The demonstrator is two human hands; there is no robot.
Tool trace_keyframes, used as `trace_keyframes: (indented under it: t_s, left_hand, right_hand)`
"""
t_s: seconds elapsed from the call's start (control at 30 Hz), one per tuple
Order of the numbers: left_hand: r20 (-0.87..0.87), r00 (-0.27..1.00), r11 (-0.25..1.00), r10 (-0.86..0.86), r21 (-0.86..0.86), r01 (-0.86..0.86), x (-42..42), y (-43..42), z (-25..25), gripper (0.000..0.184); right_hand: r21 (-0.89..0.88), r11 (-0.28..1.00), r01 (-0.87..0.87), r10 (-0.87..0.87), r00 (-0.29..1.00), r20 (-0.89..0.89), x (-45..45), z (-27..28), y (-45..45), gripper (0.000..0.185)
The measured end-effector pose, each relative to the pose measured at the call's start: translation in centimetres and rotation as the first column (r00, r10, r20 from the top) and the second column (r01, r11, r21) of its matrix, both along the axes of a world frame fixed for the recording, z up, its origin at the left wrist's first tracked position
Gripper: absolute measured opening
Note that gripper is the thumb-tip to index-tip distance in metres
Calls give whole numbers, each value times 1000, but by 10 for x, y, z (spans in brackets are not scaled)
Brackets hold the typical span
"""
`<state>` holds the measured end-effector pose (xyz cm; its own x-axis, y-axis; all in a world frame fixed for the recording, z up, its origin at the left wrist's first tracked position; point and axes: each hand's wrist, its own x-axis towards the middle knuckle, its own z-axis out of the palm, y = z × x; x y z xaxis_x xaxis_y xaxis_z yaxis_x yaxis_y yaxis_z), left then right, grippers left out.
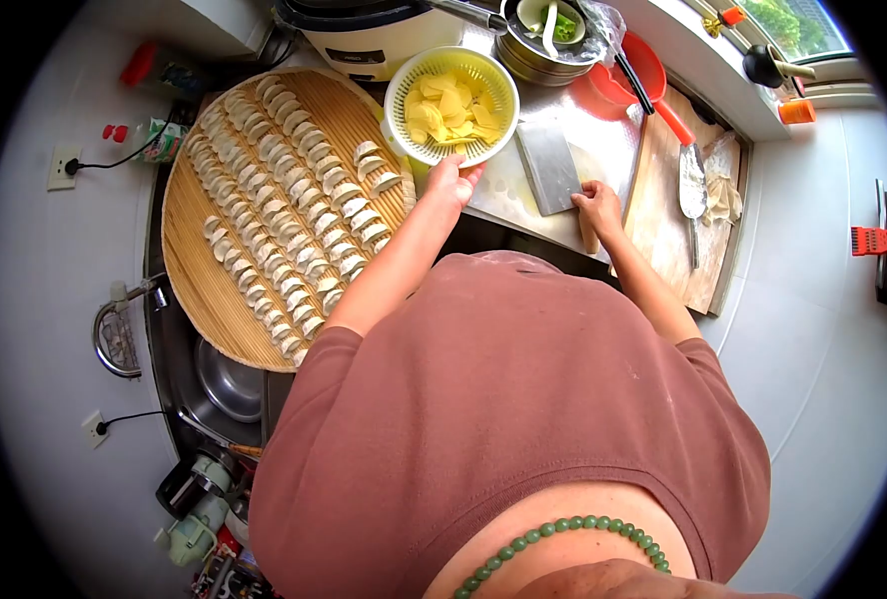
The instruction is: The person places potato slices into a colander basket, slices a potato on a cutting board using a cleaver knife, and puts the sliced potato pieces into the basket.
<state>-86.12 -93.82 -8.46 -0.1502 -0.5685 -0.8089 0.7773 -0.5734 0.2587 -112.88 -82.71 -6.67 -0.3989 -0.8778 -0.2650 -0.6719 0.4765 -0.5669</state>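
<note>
A white and yellow colander (pixel 395 128) of sliced potatoes (pixel 450 106) stands at the counter's upper middle. My left hand (pixel 448 184) grips its near rim, thumb on top and the other fingers partly hidden. To the right lies a cleaver (pixel 547 166), its broad grey blade flat on the steel counter. My right hand (pixel 599 208) is closed at the blade's lower right corner, where the handle begins; part of the wooden handle shows below my fingers.
A round woven tray (pixel 189 290) with rows of dumplings (pixel 264 190) covers the left side, overhanging the sink (pixel 226 379). Behind are a rice cooker (pixel 364 50) and stacked bowls (pixel 533 60). A red strainer (pixel 643 70) and floury wooden board (pixel 658 190) with a scoop (pixel 692 185) are right.
</note>
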Motion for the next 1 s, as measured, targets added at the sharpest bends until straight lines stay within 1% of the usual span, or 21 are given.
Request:
trace_keyframes:
  t_s: [0.03, 0.1, 0.17, 0.2, 0.3, 0.33, 0.37, 0.4, 0.5, 0.57, 0.6, 0.67, 0.7, 0.77, 0.83, 0.87, 0.97, 1.0]
  left_hand:
    - [-26, 1000, 1000, 10, 15, -9, 0, -1, -3, 44]
    - [-11, 1000, 1000, 9, -8, -9, -1, -1, -1, 44]
    - [-17, 1000, 1000, -12, -9, 12, 2, 0, 12, 44]
    - [-9, 1000, 999, -30, -20, 30, 2, 2, 19, 44]
    - [-24, 996, 995, -88, -37, 87, 1, 10, 31, 44]
    - [-20, 995, 994, -102, -51, 101, 0, 14, 37, 44]
    - [-13, 993, 991, -115, -64, 114, 0, 18, 43, 44]
    - [14, 992, 989, -123, -86, 123, 0, 23, 50, 45]
    - [100, 986, 979, -131, -144, 145, -4, 42, 80, 46]
    - [163, 978, 972, -128, -178, 156, -4, 48, 99, 47]
    - [152, 981, 974, -120, -173, 146, -3, 49, 86, 49]
    - [201, 972, 965, -118, -208, 160, -3, 58, 99, 48]
    - [225, 968, 960, -115, -227, 167, -3, 63, 107, 48]
    - [255, 958, 956, -134, -222, 193, -3, 70, 115, 46]
    - [271, 953, 953, -137, -225, 201, -3, 79, 122, 46]
    - [285, 950, 959, -131, -207, 195, -4, 83, 127, 48]
    - [309, 945, 970, -112, -174, 171, -5, 95, 138, 53]
    - [311, 945, 972, -101, -173, 161, -4, 99, 140, 54]
  right_hand:
    - [-4, 1000, 4, -4, 1000, -28, -1, -1, 0, 32]
    - [-31, 999, -9, 7, 997, -74, -8, -7, -3, 31]
    - [-72, 997, -8, -3, 989, -150, -9, -5, -5, 33]
    - [-119, 993, 0, -15, 992, -125, -10, -6, -7, 31]
    - [-228, 973, 28, -17, 999, 50, 16, 35, -24, 28]
    - [-283, 959, 26, 12, 991, 133, 14, 26, -32, 27]
    - [-324, 944, 65, 6, 977, 215, 20, 30, -41, 27]
    - [-337, 938, 75, 16, 965, 261, 25, 34, -46, 26]
    - [-358, 929, 94, 63, 913, 402, 47, 80, -62, 22]
    - [-373, 927, 39, 124, 907, 403, 45, 92, -72, 21]
    - [-374, 927, 17, 147, 902, 405, 43, 94, -76, 21]
    - [-389, 921, -19, 194, 888, 416, 36, 94, -84, 21]
    - [-390, 921, -4, 192, 876, 443, 34, 92, -87, 20]
    - [-519, 849, -94, 262, 929, 261, 32, 92, -90, 18]
    - [-610, 778, -153, 337, 920, 199, 33, 96, -90, 17]
    - [-649, 723, -235, 400, 909, 117, 34, 103, -91, 16]
    - [-654, 616, -439, 552, 833, -38, 42, 116, -92, 17]
    - [-631, 518, -578, 604, 769, -210, 43, 118, -98, 13]
